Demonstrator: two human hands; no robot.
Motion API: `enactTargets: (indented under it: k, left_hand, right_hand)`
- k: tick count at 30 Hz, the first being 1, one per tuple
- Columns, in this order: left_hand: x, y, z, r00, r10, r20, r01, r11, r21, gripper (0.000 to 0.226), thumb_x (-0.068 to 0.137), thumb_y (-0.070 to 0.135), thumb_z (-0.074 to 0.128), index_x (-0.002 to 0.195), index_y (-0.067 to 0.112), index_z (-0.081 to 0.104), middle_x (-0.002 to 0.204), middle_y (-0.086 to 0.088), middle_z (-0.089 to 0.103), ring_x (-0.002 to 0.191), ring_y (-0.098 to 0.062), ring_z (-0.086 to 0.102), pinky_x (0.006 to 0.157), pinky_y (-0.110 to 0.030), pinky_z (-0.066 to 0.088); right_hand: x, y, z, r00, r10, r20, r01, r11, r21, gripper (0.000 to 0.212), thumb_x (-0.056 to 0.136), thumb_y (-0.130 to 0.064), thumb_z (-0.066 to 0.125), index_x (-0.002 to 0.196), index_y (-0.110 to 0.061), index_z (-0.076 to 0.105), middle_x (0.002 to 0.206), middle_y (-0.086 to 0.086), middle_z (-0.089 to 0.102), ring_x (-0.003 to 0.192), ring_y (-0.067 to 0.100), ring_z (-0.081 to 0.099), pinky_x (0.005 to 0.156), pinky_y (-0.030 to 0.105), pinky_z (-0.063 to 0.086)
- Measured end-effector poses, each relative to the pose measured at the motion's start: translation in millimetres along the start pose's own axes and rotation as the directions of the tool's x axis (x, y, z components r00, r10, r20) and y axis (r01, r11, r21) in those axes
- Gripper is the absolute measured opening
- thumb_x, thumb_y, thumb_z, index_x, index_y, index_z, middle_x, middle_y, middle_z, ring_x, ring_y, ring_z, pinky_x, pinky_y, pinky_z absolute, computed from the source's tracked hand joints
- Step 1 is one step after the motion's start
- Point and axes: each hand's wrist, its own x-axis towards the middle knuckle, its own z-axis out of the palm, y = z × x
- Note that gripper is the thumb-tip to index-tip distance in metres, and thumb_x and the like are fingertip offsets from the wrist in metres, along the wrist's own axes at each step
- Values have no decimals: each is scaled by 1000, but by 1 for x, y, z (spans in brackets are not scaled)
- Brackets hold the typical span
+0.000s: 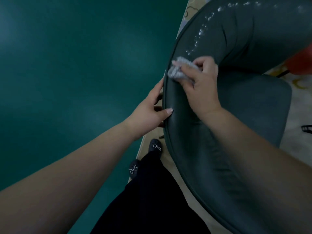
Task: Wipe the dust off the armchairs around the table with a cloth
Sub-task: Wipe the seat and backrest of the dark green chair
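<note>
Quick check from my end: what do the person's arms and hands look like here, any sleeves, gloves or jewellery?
Both forearms are bare up to the frame edge, with no sleeves showing. The left hand and right hand wear no gloves, and no rings, watch or bracelets are visible. The left thumbnail is longish with pale polish.

Cloth [179, 70] on armchair [236, 48] backrest, floor [67, 65] to its left.

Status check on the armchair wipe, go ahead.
Right hand grips grey cloth, pressing it on the armchair back rim. Left hand holds the rim's outer edge. White specks remain ahead of the cloth. Nothing in the way.
</note>
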Motion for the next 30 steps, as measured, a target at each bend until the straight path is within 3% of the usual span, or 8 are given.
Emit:
enactTargets:
  k: [3,6,9,14,18,23,27,30]
  left_hand:
    - [9,5,-5,1000,10,27,-11,999,46,84,91,5,60,145,52,16,134,13,47,98,-6,64,72,-30,56]
    - [19,12,-10,998,7,70,-13,997,79,90,89,3,63,149,46,11,132,27,42,97,10,60,73,-24,55]
    - [30,21,-15,994,10,105,-25,990,140,97,85,2,68,151,39,7,134,33,37,102,19,53,78,-15,51]
    - [40,27,-19,994,5,111,-28,977,210,102,78,5,75,151,33,10,139,23,40,111,18,48,82,-6,43]
    - [46,30,-22,996,-7,94,-17,966,256,107,75,9,79,152,33,7,144,18,35,112,26,41,80,2,37]
    - [55,34,-25,994,9,107,-40,957,287,107,75,12,79,152,32,8,148,17,34,121,19,38,87,0,36]
    - [66,37,-29,990,34,134,-71,956,283,107,75,10,79,153,29,8,147,17,34,123,20,35,86,-2,38]
    - [76,40,-33,987,14,159,-61,953,296,111,73,12,81,152,33,5,134,38,31,112,34,30,82,4,34]
  right_hand:
    - [11,4,2,1000,16,-10,-16,998,55,40,87,-13,65,123,-31,63,105,7,40,102,30,42,94,26,36]
    - [-18,4,-3,999,23,25,-25,994,106,48,85,-7,66,125,-32,61,105,3,36,101,30,43,91,31,41]
    - [-23,5,-7,999,6,54,-11,996,88,45,83,-5,68,121,-29,65,103,4,38,97,31,43,89,25,37]
    - [35,5,-1,995,-46,83,44,999,30,32,85,-15,68,113,-32,70,104,9,48,98,25,39,87,30,38]
    - [11,5,-5,995,-60,84,55,997,54,35,83,-11,69,114,-28,71,103,11,48,95,27,40,83,37,43]
    - [34,15,-6,992,-104,78,102,994,30,34,85,-12,69,115,-28,70,101,13,48,94,30,41,82,38,43]
    - [43,16,-2,998,-57,26,56,997,46,29,86,-20,67,114,-29,70,102,10,46,96,29,41,84,34,41]
    - [22,14,-4,1000,6,10,-7,998,56,39,84,-12,69,118,-30,67,102,2,39,96,24,39,88,21,34]
